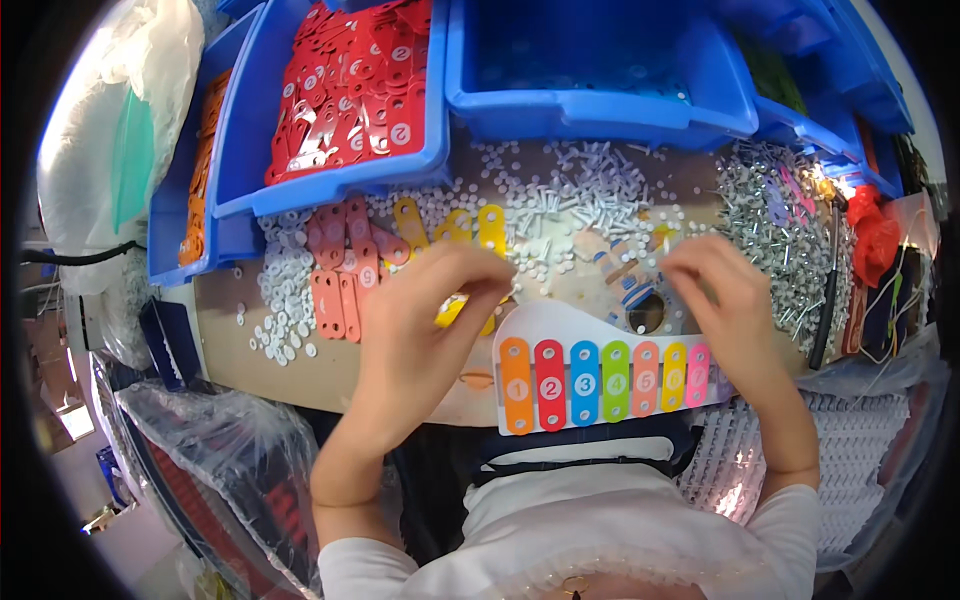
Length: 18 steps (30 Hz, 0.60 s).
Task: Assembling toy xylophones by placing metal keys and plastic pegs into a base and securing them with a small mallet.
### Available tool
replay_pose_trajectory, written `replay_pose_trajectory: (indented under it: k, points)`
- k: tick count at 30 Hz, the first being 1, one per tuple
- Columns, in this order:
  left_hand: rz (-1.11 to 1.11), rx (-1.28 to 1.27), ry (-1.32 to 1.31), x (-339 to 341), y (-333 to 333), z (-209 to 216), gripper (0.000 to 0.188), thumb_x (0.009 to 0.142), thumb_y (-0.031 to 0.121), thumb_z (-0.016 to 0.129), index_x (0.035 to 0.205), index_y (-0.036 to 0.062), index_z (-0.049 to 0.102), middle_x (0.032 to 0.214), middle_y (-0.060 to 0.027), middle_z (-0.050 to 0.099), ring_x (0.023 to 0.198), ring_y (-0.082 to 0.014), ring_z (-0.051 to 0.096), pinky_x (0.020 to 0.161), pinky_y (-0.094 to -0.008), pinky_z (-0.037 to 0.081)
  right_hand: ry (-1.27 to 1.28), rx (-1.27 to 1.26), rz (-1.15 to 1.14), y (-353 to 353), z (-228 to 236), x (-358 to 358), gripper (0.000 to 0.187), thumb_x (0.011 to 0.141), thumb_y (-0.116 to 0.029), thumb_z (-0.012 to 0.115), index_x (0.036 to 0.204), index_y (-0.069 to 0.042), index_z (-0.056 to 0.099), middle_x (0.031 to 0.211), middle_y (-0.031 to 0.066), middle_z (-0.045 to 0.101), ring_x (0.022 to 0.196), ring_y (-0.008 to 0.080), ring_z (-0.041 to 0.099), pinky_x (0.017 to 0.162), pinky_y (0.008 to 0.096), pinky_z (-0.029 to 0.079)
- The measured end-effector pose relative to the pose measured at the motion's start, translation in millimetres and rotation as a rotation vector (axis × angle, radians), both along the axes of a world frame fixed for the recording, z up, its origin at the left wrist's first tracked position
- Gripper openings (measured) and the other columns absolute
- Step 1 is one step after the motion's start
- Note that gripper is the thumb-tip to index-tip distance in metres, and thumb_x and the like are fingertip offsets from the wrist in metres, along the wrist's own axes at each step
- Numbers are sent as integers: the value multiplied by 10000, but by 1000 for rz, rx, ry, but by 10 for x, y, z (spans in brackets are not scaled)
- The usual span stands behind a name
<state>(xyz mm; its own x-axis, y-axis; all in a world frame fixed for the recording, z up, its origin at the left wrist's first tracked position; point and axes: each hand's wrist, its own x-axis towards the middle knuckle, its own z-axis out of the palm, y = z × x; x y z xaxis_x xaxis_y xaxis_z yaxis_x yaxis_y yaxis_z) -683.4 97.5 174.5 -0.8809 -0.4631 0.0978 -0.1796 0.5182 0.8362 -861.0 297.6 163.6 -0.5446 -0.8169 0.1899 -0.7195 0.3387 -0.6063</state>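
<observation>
A toy xylophone [548,320] lies at the table's front edge, its white base carrying a row of bars in several colours. Over its far left side is my left hand [425,305], thumb and fingers drawn together in a pinch; whatever is between them is too small to make out. My right hand [728,290] is bent above the xylophone's right end, its fingertips also pinched, their contents unclear. Between the hands lie small white plastic pins [590,190] and round white washers [535,260]. Yellow bars [491,228] and salmon-pink bars [348,250] lie by my left hand.
Blue bins line the back: one with red bars [350,95], another [600,118] mostly bare inside, and one with orange bars [205,150]. More white washers [285,320] sit at left. Metal screws [770,260] are heaped at right beside a black-handled tool [828,305].
</observation>
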Motion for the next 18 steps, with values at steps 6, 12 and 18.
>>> replay_pose_trajectory:
  k: [6, 12, 18]
  points:
    - [63, 693, -248, 359, 144, 34, 122, 819, -74, 675, 940, -58, 667, 937, -118, 705, 837, -165, 687, 747, -279, 577, -719, 153, 218, -144, 225, 293, 116, 809, -33, 701, 920, -5, 682, 874, 93, 663, 799, 173, 645, 703, 298, 513]
    - [69, 811, -313, 321, 89, 20, 113, 829, -38, 688, 934, -54, 650, 939, -134, 702, 820, -158, 690, 705, -271, 584, -732, 215, 359, -367, 159, 303, 131, 836, -107, 689, 924, -12, 695, 812, 72, 685, 722, 131, 635, 657, 274, 499]
    - [27, 848, -377, 290, 23, -12, 130, 832, -34, 687, 949, -46, 633, 925, -116, 686, 796, -145, 680, 685, -264, 582, -804, 363, 370, -480, 128, 308, 141, 823, -142, 714, 918, -39, 701, 779, 34, 677, 691, 99, 577, 632, 252, 451]
